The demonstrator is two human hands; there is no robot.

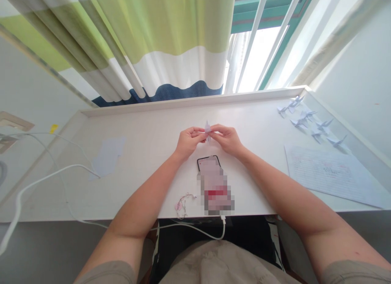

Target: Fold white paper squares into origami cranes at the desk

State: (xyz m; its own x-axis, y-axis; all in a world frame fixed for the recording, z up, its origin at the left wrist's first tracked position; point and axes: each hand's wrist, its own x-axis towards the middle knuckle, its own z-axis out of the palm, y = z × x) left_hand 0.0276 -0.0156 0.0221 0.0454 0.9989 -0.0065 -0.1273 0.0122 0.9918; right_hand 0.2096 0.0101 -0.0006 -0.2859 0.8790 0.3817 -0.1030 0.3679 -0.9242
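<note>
Between my two hands, above the middle of the white desk (152, 154), is a small piece of folded white paper (207, 126) standing upright. My left hand (190, 142) pinches it from the left, thumb and fingertips pressed together. From the right, my right hand (226, 139) pinches its other side. The fingertips of both hands nearly meet and hide part of the folds. Just below the hands lies a phone (214, 186), its screen blurred out, with a white charging cable (224, 221) plugged into its lower end.
Several folded paper cranes (301, 120) sit at the back right. Written sheets (326, 174) lie in front of them. Loose white paper (108, 156) is on the left, near white cables (61, 168). A beaded strap (183, 203) lies beside the phone. Curtains (183, 31) hang behind the desk.
</note>
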